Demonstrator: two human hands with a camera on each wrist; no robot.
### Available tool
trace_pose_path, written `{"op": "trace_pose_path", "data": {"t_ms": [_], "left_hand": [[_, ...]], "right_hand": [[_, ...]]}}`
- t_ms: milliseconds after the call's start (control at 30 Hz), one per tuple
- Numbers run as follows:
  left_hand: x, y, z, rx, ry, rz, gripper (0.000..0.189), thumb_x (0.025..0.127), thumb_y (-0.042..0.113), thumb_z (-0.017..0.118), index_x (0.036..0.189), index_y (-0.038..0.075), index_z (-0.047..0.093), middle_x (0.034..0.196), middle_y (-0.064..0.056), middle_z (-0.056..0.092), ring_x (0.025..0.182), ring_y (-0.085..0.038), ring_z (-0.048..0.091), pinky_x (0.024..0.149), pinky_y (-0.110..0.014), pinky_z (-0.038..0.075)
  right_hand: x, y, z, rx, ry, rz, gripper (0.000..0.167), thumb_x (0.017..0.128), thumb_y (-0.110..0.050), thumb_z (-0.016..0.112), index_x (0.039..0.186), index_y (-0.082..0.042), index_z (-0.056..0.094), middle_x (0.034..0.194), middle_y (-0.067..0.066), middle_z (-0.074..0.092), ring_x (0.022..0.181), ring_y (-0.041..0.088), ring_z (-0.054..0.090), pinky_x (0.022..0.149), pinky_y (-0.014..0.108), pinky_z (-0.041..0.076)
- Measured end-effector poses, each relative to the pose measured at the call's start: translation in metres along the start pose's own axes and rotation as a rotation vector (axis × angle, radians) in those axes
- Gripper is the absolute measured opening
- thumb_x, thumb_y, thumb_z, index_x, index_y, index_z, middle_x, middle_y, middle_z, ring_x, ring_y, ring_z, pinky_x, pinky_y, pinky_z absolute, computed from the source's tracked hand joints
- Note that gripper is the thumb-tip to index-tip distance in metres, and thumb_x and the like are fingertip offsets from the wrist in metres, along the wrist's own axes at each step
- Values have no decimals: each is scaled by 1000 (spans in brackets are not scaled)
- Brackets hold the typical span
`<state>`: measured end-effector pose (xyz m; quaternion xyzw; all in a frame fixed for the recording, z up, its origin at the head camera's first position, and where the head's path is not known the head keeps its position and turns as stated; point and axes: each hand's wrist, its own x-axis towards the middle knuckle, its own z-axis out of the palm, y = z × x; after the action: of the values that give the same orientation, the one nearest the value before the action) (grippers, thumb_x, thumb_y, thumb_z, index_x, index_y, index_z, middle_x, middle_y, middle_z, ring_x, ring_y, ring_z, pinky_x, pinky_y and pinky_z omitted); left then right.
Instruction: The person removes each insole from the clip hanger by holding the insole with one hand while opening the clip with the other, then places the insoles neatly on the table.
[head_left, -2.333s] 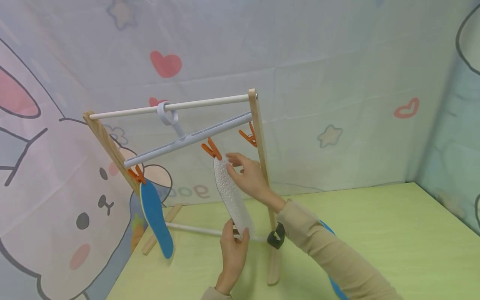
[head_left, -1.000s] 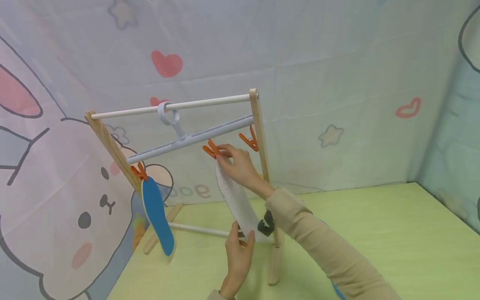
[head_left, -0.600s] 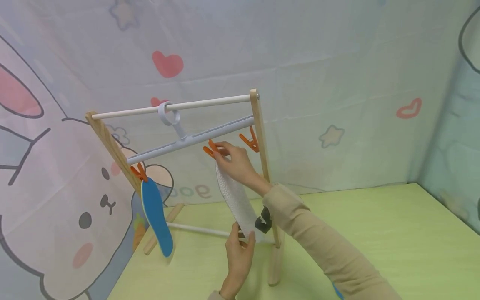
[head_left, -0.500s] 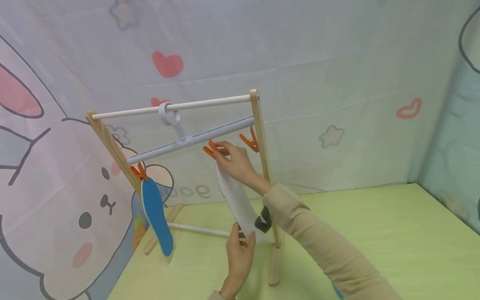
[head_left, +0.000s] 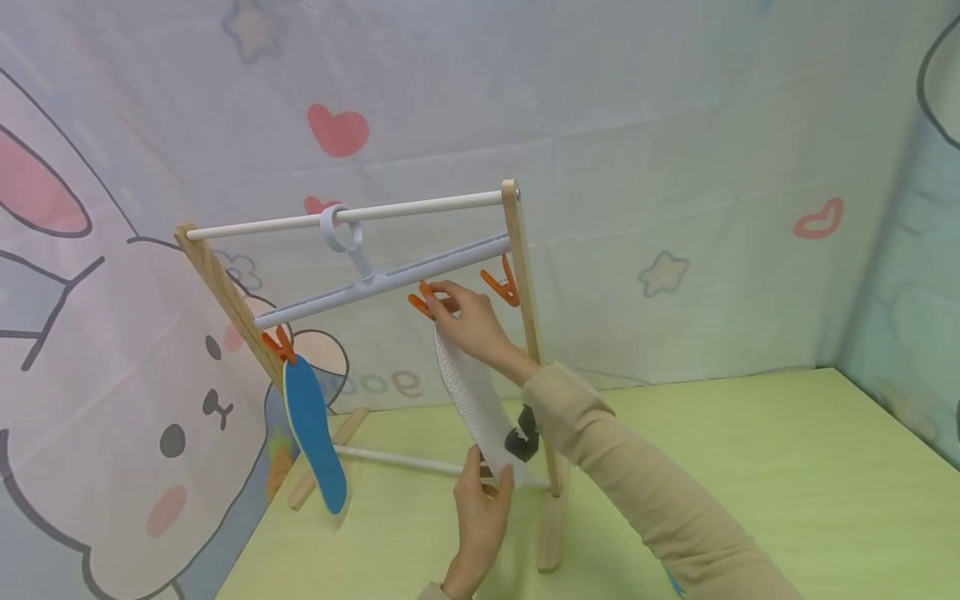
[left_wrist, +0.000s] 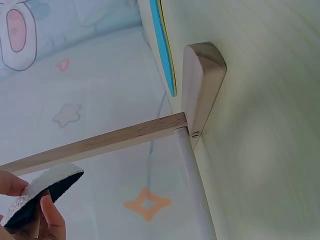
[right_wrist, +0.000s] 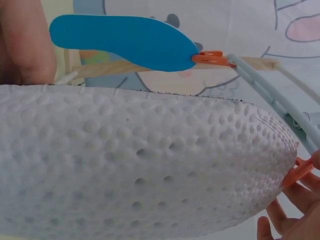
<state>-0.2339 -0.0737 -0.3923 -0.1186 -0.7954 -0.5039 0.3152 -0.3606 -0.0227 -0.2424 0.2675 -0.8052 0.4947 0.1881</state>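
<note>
A white insole [head_left: 468,392] with a dimpled surface hangs slanted below the pale blue hanger [head_left: 330,296], its upper end at a middle orange clip [head_left: 420,306]. My right hand [head_left: 472,325] pinches that clip between thumb and fingers; in the right wrist view the fingertips meet the orange clip [right_wrist: 298,173] at the insole's tip. Lower down, my left hand [head_left: 482,517] holds the bottom end of the insole between thumb and fingers. The left wrist view shows the insole's dark underside [left_wrist: 65,186]. The clip's grip on the insole is partly hidden by my right hand.
A blue insole [head_left: 315,433] hangs from the left orange clip [head_left: 281,343]. Another orange clip [head_left: 501,282] hangs at the hanger's right end. The wooden rack [head_left: 522,275] stands on the green table [head_left: 712,467]. Part of a blue thing [head_left: 673,582] shows beneath my right forearm.
My right hand has moved from beside the white insole's upper end up and left onto the middle clip, and now pinches it. My left hand has shifted slightly right, still holding the insole's bottom.
</note>
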Motion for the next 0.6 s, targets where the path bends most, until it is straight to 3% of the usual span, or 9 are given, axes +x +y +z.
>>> {"op": "trace_pose_path", "data": {"t_ms": [133,400,600], "left_hand": [[0,0,1,-10,2,10,23,75,-10,59,97,-5,53,80,-15,61,65,-24,57,50,-19,47],[-1,1,1,-15,-9,-11,23,75,-10,59,97,-5,53,81,-16,61,66,-25,57,50,-18,46],[-1,2,1,-12,-4,0,23,75,-11,59,96,-5,53,80,-16,61,66,-24,57,50,-16,46]], "right_hand": [[2,0,0,18,-9,38,33,93,-28,44,120,-13,54,103,10,67,95,19,63,76,28,51],[5,-1,-3,63,-42,86,35,93,-30,43,122,-12,53,115,9,61,105,21,58,87,32,49],[8,-1,-4,145,-78,156,38,93,-33,43,124,-13,51,110,9,62,96,17,58,83,27,48]]}}
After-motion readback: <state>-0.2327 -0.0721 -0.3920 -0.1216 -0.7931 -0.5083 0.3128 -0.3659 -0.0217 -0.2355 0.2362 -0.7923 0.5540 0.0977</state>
